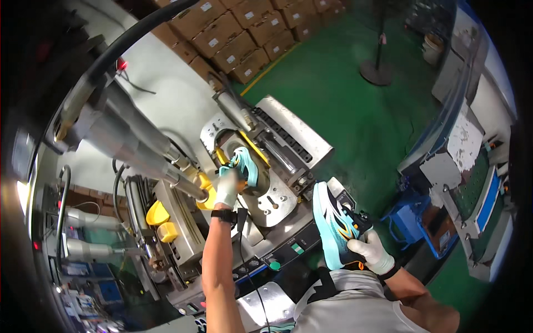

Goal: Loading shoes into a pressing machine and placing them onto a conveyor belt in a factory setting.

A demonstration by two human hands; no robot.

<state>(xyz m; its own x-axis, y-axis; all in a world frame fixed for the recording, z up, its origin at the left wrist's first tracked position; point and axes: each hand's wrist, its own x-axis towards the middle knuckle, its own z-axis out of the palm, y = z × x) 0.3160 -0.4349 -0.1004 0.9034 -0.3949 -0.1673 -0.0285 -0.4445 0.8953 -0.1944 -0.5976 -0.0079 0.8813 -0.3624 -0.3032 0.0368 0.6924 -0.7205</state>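
Observation:
A teal, white and black sneaker [330, 222] is in my right hand [373, 253], well apart from the machine. That white-gloved hand is closed round the shoe at its side, thumb across the dark upper, and the thick teal sole faces left. My left hand [226, 190], also in a white glove, reaches into the press machine [277, 206]. There it grips one end of a second teal sneaker [246, 165], lying between yellow pads in the metal bed. Blur and the shoe hide most of its fingers.
Steel cylinders [161, 161] lean in close on the left arm's left, with yellow pads [157, 213] below. A control panel [294, 247] runs along the machine's front. A blue bin [408, 219] and another machine [466, 166] stand right. Stacked cartons [239, 47] and a stand [376, 72] are farther back.

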